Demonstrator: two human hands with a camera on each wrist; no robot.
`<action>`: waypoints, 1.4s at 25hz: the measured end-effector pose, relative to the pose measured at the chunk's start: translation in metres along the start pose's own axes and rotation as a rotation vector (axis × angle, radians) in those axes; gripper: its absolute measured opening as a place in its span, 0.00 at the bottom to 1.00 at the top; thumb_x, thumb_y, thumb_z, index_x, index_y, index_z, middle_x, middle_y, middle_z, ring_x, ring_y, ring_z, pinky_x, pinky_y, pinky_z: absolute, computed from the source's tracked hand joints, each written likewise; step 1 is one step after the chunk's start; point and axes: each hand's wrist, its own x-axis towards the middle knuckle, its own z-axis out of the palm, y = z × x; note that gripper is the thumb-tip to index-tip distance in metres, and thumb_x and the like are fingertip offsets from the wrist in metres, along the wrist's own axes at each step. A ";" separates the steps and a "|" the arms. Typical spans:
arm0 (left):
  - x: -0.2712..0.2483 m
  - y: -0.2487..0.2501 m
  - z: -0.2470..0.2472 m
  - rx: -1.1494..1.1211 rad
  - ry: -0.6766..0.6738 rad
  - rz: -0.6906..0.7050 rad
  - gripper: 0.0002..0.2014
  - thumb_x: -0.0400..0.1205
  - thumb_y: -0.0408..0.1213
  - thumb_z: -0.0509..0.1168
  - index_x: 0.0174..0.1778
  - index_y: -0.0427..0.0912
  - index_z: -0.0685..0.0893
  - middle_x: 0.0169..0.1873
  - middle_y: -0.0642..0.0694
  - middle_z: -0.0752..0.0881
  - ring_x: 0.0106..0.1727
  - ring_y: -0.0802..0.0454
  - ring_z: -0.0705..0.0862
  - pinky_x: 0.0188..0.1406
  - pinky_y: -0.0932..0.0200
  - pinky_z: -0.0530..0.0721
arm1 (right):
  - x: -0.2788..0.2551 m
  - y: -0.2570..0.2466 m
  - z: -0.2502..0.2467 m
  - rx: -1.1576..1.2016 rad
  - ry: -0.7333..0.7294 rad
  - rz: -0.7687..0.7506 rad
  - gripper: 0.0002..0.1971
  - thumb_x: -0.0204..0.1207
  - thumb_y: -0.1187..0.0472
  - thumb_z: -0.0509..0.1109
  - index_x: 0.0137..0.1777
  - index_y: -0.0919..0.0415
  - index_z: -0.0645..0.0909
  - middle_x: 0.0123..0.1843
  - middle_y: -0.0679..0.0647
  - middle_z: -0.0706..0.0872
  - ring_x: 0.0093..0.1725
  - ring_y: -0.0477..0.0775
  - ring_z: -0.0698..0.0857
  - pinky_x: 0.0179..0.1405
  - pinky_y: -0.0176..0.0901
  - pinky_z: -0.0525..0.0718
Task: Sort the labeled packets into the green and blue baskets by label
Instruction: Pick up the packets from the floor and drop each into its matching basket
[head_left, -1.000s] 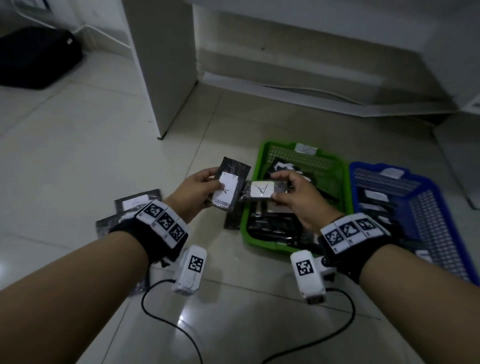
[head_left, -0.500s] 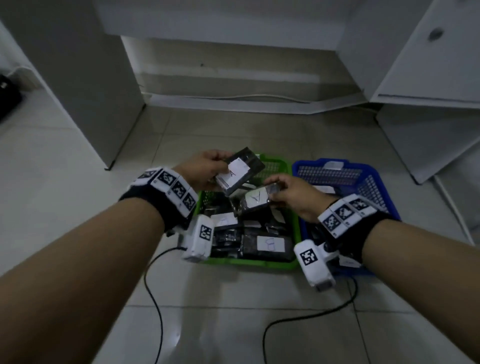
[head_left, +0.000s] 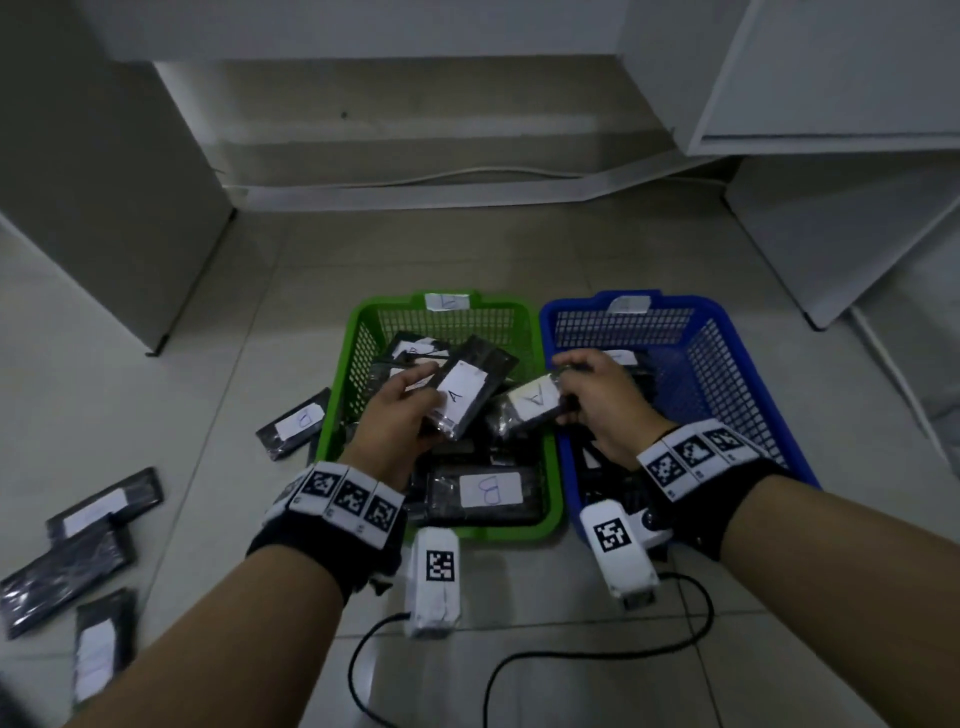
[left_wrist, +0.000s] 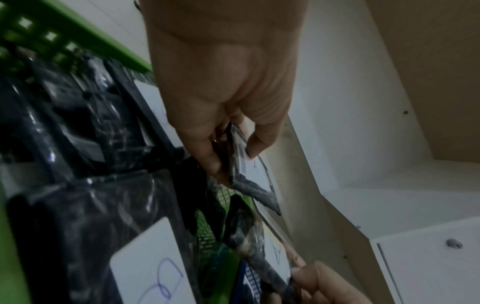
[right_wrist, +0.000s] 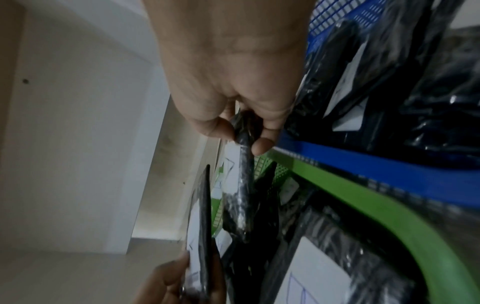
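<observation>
Hidden or unclear: we cannot read the tags on the far rims of the green basket (head_left: 337, 415) and blue basket (head_left: 737, 374); the blue basket's contents sit mostly behind our right hand (head_left: 602, 410). The loose packets (head_left: 78, 551) at 8 o'clock on the floor are blurred, their labels illegible.

Surface and room: pale floor tiles (head_left: 156, 415), white cabinet panels at 12 o'clock, a cable along the wall base.

Writing: our left hand (head_left: 400, 421) pinches the "A" packet (head_left: 467, 395) over the green basket; our right hand's curled fingers pinch the second "A" packet (head_left: 530, 410) above the seam between both baskets. A "B" packet (head_left: 488, 491) lies in the green basket at 6 o'clock; another "B" packet (head_left: 296, 423) lies just outside at 9 o'clock.
</observation>
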 end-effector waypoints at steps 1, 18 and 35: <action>0.000 -0.003 0.008 0.010 -0.008 0.011 0.16 0.79 0.24 0.62 0.61 0.43 0.80 0.38 0.44 0.86 0.30 0.54 0.85 0.25 0.59 0.83 | 0.000 -0.003 -0.010 0.019 0.054 0.000 0.11 0.79 0.69 0.61 0.59 0.61 0.78 0.39 0.56 0.79 0.34 0.51 0.78 0.28 0.44 0.80; 0.021 -0.068 0.168 0.337 -0.090 0.134 0.12 0.79 0.29 0.67 0.56 0.45 0.85 0.52 0.46 0.88 0.46 0.53 0.87 0.45 0.59 0.88 | -0.003 0.044 -0.155 0.468 0.422 0.141 0.13 0.82 0.75 0.56 0.65 0.71 0.73 0.64 0.80 0.77 0.42 0.70 0.82 0.50 0.52 0.86; 0.041 -0.071 0.227 1.240 -0.374 0.513 0.19 0.77 0.38 0.70 0.65 0.46 0.83 0.60 0.48 0.85 0.60 0.49 0.83 0.65 0.62 0.76 | 0.037 0.049 -0.175 0.298 0.347 0.112 0.10 0.77 0.79 0.61 0.46 0.64 0.69 0.38 0.65 0.81 0.24 0.59 0.84 0.28 0.50 0.87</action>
